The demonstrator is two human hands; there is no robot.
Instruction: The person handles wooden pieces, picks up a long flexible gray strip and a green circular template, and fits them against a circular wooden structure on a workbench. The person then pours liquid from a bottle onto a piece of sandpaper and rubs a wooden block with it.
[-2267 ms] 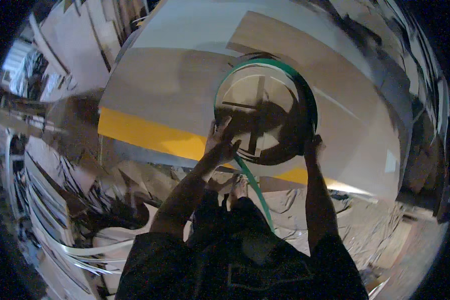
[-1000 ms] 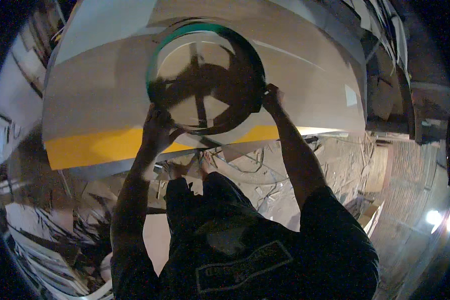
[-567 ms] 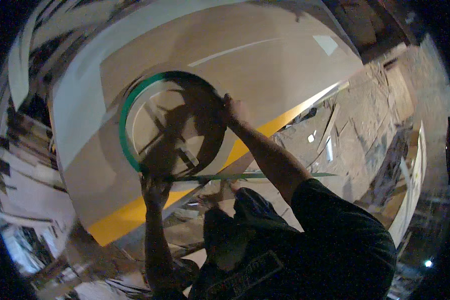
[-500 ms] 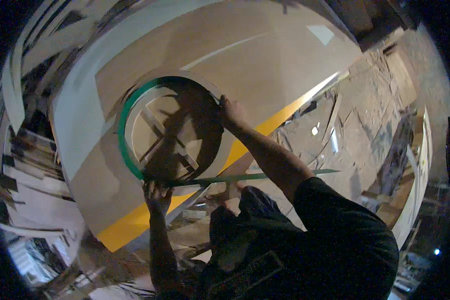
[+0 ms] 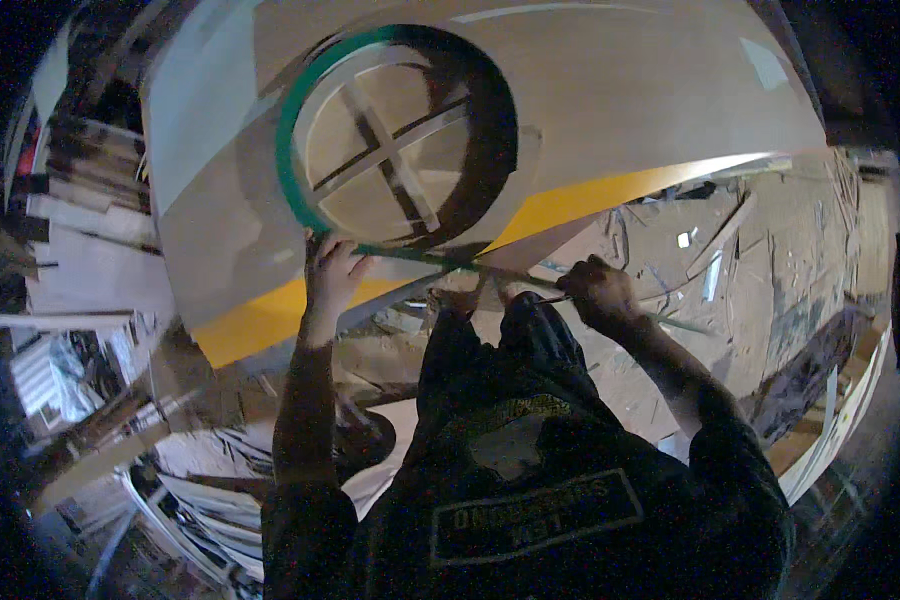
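A round wooden ring frame (image 5: 332,80) with crossed slats (image 5: 382,150) inside lies on a large tan panel. A narrow green strip (image 5: 292,125) lines the ring's left side and runs off below it to the right as a free tail. At the ring's lower left, my left hand (image 5: 332,275) pinches the strip against the edge. Farther right, my right hand (image 5: 602,292) is closed around the tail, which shows on both sides of it. A slim pale object (image 5: 548,299) juts from these fingers; its kind is unclear.
Under the ring, the tan panel (image 5: 650,110) carries a yellow band (image 5: 610,195) along its near edge. Scraps and slivers litter the floor (image 5: 750,270) at right. Stacked boards (image 5: 95,215) stand at left. My knees (image 5: 540,325) are close to the panel's edge.
My right hand has left the ring's right side and come down to the strip's tail. My left hand stays at the ring's lower left. The view has shifted, with the ring now higher.
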